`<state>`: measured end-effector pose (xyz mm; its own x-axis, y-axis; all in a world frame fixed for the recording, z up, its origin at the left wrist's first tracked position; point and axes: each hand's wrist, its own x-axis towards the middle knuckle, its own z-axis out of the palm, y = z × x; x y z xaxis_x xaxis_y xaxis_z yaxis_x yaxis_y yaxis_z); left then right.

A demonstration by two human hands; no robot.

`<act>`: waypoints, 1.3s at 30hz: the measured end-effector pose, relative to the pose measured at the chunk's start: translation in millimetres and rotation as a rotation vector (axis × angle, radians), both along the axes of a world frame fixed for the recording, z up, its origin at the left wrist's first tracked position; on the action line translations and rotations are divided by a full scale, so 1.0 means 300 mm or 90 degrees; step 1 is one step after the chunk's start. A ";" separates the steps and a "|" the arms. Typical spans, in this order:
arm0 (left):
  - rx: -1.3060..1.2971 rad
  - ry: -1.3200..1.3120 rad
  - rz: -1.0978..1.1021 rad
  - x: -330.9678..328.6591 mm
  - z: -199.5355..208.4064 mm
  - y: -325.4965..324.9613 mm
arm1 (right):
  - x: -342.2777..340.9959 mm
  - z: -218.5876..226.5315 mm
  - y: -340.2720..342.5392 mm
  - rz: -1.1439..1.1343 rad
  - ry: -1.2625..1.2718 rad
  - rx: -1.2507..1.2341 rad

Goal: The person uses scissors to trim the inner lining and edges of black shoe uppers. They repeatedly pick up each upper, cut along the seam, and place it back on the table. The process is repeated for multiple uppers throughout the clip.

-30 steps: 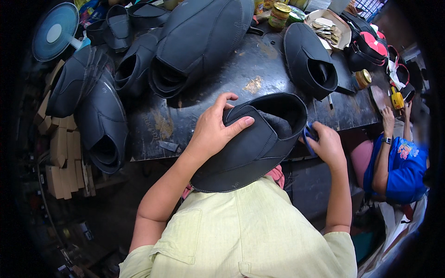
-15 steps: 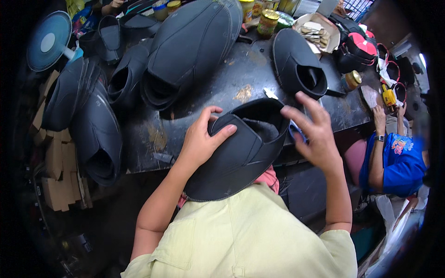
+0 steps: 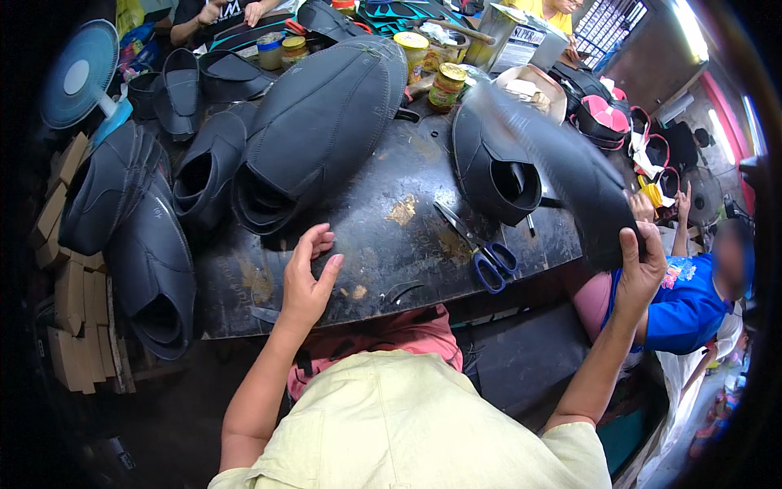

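Note:
My right hand [image 3: 639,265] is out to the right, its thumb and fingers pinching the lower end of a black shoe upper [image 3: 574,175]. Motion blurs the far end of this piece. Fingers curved and apart, my left hand [image 3: 305,281] is empty above the front edge of the dark table [image 3: 366,269]. Between the hands lie scissors [image 3: 482,251] with blue handles, blades pointing away from me. Behind the held piece, another black upper [image 3: 489,171] rests on the table with its round opening toward me.
Large black uppers [image 3: 326,122] lie nested at the middle left, with more uppers [image 3: 155,269] at the left edge. Jars [image 3: 446,88] and a tray [image 3: 558,90] stand at the back. A blue fan [image 3: 77,77] is far left; a person in blue [image 3: 684,301] sits at right.
The black upper between my hands has gone from my lap. My left hand has let go, while my right hand has swung right with a black upper. The scissors now show in full.

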<state>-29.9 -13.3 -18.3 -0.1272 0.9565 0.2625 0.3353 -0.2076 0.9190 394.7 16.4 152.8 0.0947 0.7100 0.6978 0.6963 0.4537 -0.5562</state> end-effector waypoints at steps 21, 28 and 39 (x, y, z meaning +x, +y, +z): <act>0.060 0.199 -0.016 -0.001 -0.020 -0.008 | -0.286 -0.360 0.302 -0.064 -0.498 -0.043; 0.132 0.121 0.117 -0.003 -0.001 -0.020 | -0.315 -0.374 0.353 -0.096 -0.476 -0.033; 0.175 0.538 0.260 -0.231 0.105 0.048 | -0.303 -0.297 0.138 0.082 -0.259 -0.148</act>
